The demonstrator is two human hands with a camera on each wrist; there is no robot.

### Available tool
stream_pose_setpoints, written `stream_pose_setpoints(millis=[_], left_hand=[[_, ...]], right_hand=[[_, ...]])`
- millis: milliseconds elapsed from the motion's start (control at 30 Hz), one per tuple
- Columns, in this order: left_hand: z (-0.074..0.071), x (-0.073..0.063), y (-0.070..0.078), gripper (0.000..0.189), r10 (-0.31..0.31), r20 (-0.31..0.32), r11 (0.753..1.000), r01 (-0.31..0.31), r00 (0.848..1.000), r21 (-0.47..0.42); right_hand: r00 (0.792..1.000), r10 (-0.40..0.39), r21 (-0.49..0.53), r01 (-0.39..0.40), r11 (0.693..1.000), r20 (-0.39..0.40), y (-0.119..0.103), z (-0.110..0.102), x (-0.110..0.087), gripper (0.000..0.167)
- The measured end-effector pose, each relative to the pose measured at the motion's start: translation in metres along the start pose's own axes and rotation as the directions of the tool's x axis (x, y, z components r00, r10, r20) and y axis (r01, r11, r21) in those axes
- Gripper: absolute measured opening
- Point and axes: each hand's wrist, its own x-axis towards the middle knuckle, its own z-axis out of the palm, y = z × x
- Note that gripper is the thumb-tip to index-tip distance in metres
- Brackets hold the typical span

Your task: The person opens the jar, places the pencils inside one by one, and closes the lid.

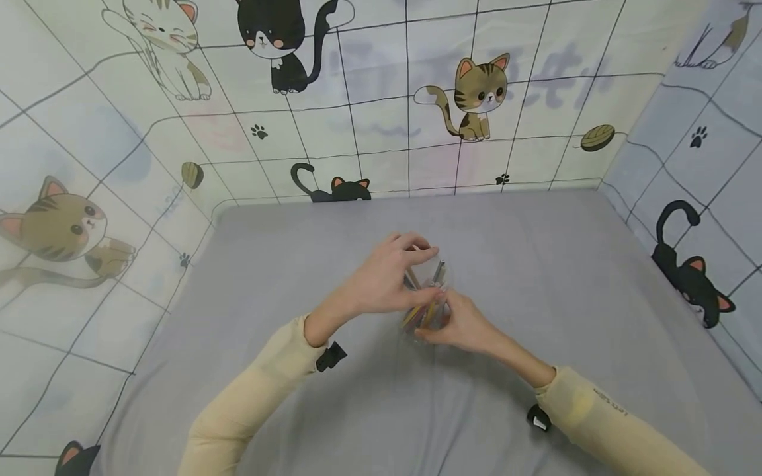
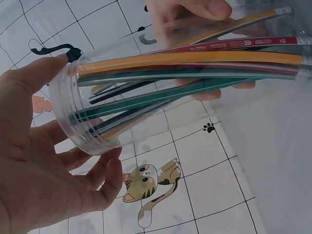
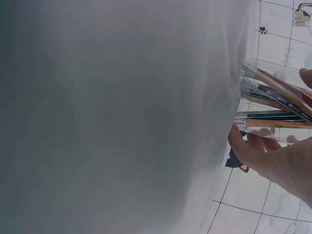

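A clear plastic jar point(image 2: 168, 114) holds several pencils point(image 2: 195, 58) in orange, green, red and dark colours. My left hand point(image 1: 387, 274) holds the jar's ridged, wider end point(image 2: 66, 114), its thumb on one side and its curled fingers on the other. Lower on the jar, my right hand point(image 1: 467, 324) grips the body between thumb and fingers. In the right wrist view, my right hand point(image 3: 282, 163) is partly cut off at the frame edge, beside the pencil ends point(image 3: 251, 73). In the head view the hands hide much of the jar.
A grey cloth point(image 1: 524, 264) covers the surface under my hands. Cat-print sheets point(image 1: 381, 145) with grid lines stand around its back and sides. Dark straps point(image 1: 331, 357) show at my sleeves.
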Motion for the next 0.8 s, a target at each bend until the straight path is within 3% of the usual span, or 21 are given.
stream_pose_setpoints(millis=[67,167,300,433,633,800], left_hand=[[-0.001,0.002,0.001,0.059,0.023,0.01,0.999,-0.023,1.0,0.035],[-0.006,0.004,0.002,0.059,0.026,0.085,0.997,-0.032,0.996,0.075],[-0.013,0.005,0.004,0.061,-0.012,0.22,0.998,-0.003,0.976,0.069],[-0.018,0.005,0.003,0.062,-0.019,0.286,0.999,0.004,0.958,0.051],[-0.018,0.004,0.005,0.062,-0.085,0.283,0.994,0.061,0.955,0.092],[-0.014,0.004,0.007,0.056,-0.107,0.208,0.99,0.084,0.972,0.114]], right_hand=[[1.0,-0.01,0.003,0.01,1.0,-0.004,0.0,0.0,0.0,0.056],[1.0,-0.019,-0.007,0.019,1.0,-0.003,0.001,-0.001,0.001,0.056],[1.0,-0.006,-0.005,0.006,1.0,0.01,-0.002,-0.002,0.001,0.058],[1.0,0.005,0.016,-0.005,1.0,0.018,-0.004,-0.003,0.001,0.062],[1.0,0.015,0.017,-0.016,1.0,0.016,-0.005,-0.004,0.002,0.062],[1.0,0.015,0.009,-0.015,1.0,0.012,-0.004,-0.006,0.002,0.07]])
